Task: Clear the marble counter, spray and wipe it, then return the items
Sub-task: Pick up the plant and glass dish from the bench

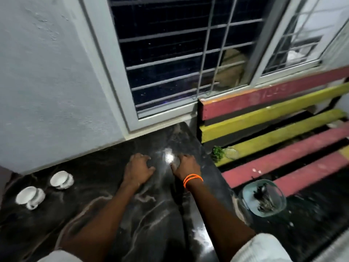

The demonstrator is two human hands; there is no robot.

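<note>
Both hands on black marble table point(105, 220): left hand point(138, 172) and right hand point(186, 167) fingers spread, loosely bent, holding nothing. Two white cups point(61, 179) at left.

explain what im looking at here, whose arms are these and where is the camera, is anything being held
There is one picture, taken by a camera worn on a person's head, looking down at their own arms. The left hand and the right hand, which wears an orange bracelet, reach over a dark marble counter with fingers spread; whether they touch it I cannot tell. Neither holds anything. Two white cups stand at the counter's left. To the right, off the counter, a clear bowl of dark bits sits by a red and yellow painted bench. A barred window is behind.
</note>
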